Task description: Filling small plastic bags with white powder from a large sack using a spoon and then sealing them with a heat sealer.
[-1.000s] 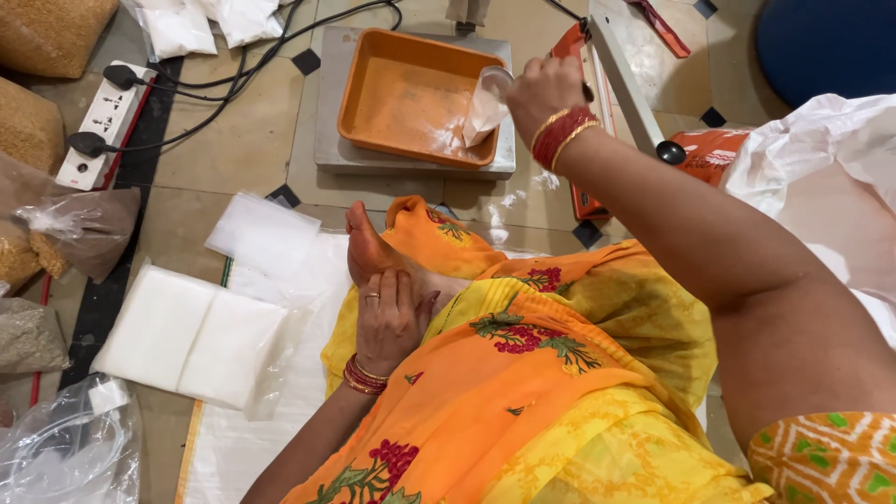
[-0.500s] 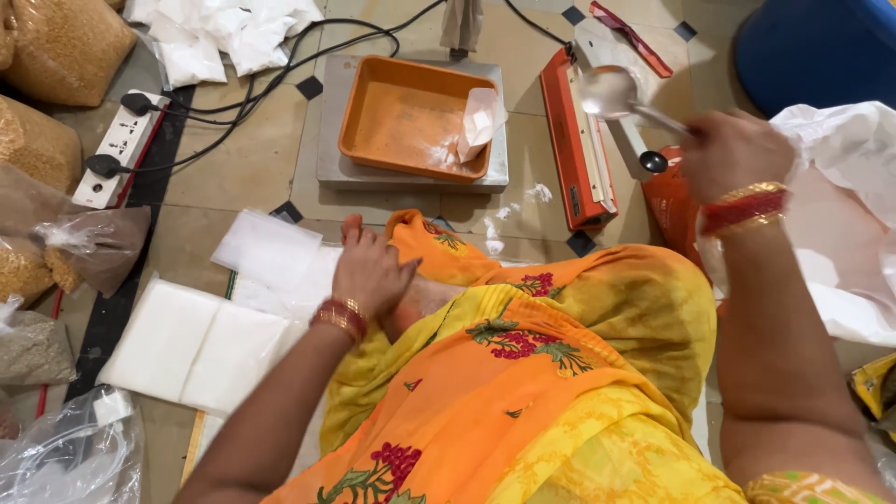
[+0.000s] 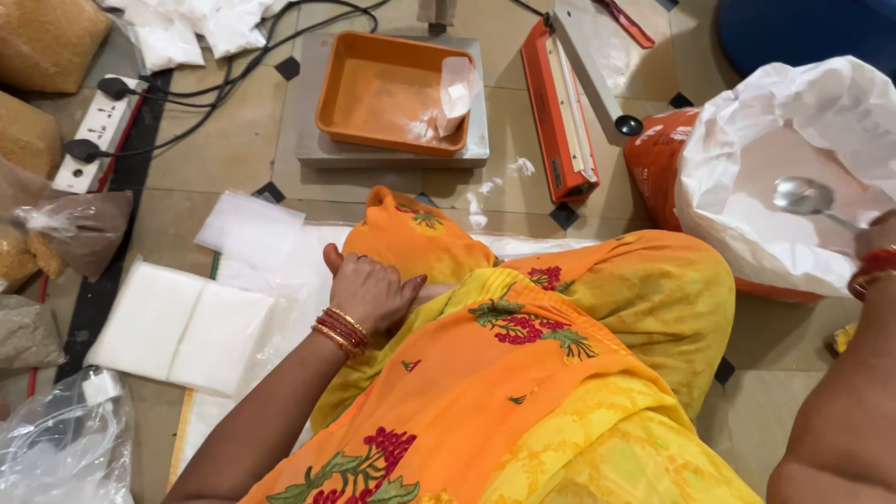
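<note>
A big white sack (image 3: 793,187) stands open on the tiled floor (image 3: 215,159) at the right, its rolled mouth showing pale powder inside, with an orange bag (image 3: 653,168) pressed against its left side. Farther left, an orange tray (image 3: 373,93) sits on a flat grey scale (image 3: 476,140); a small clear pouch (image 3: 455,89) leans on the tray's right wall, and I cannot tell how much is in it. Between tray and sack lies a long orange heat sealer (image 3: 558,121). A stack of flat white pouches (image 3: 177,327) rests near the left knee. The metal spoon (image 3: 812,201) is over the sack's opening, bowl toward the left, handle running right and slightly down into the right hand (image 3: 877,257), whose grip pinches the handle at the picture's edge. The left hand (image 3: 373,291) rests loosely curled on the orange cloth (image 3: 523,392) at the knee, grasping nothing.
</note>
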